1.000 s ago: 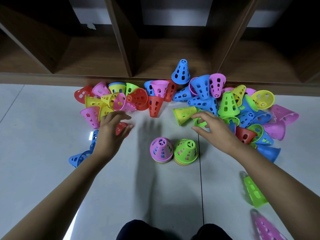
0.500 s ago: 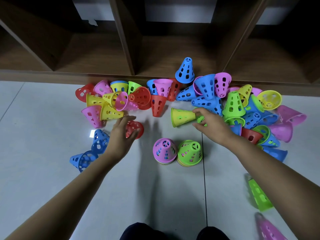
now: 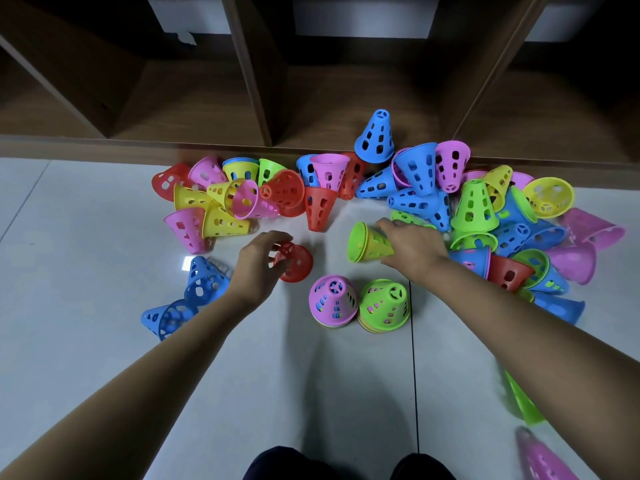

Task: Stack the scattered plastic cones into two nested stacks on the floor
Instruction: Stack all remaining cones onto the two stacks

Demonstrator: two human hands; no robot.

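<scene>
Partly hidden by gripping fingers, a red cone (image 3: 294,260) sits in the left hand (image 3: 258,263); the right hand (image 3: 414,249) clasps a yellow-green cone (image 3: 367,242).

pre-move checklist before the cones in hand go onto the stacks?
1. Left hand grip on red cone: ok, fingers curled round its narrow end.
2. Right hand grip on green cone: ok.
3. Pink-topped stack upright: ok.
4. Green-topped stack upright: ok.
5. Floor between hands and stacks free: ok.
6. Green cone is single, not nested: cannot tell.
</scene>
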